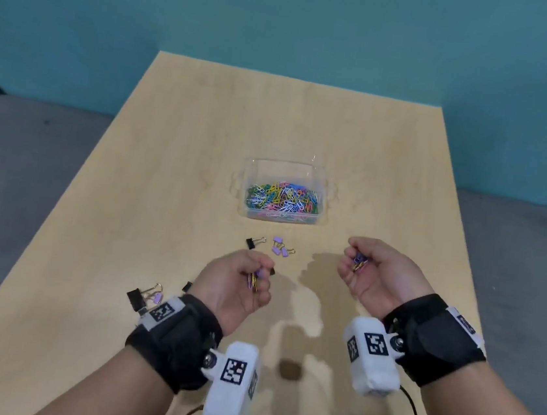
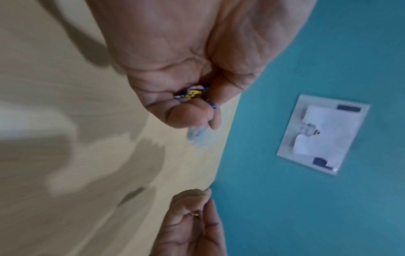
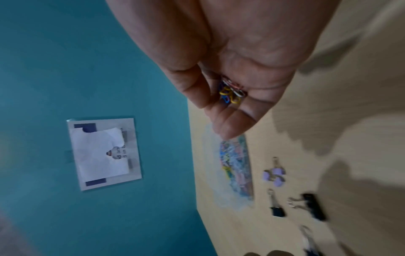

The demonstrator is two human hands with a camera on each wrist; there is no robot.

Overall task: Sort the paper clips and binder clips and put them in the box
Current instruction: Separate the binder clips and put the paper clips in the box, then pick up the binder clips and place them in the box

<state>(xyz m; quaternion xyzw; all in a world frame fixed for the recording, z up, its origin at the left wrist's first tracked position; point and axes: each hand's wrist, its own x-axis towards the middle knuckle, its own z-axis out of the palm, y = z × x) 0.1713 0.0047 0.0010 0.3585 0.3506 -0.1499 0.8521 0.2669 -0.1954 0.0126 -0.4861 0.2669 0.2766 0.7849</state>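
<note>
Paper clips pinched in each grip (left hand, right hand), short of box.

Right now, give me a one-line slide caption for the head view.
Both hands, left and right, hold paper clips short of the clear box; binder clips remain on the table.

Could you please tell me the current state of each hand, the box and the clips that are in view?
left hand: raised above the table, palm up, fingers curled round a few paper clips.
right hand: raised, palm up, curled round a few paper clips.
clear plastic box: open, no lid seen, holding many coloured paper clips.
purple binder clips: loose on the table, outside the box.
black binder clip: loose on the table.
</note>
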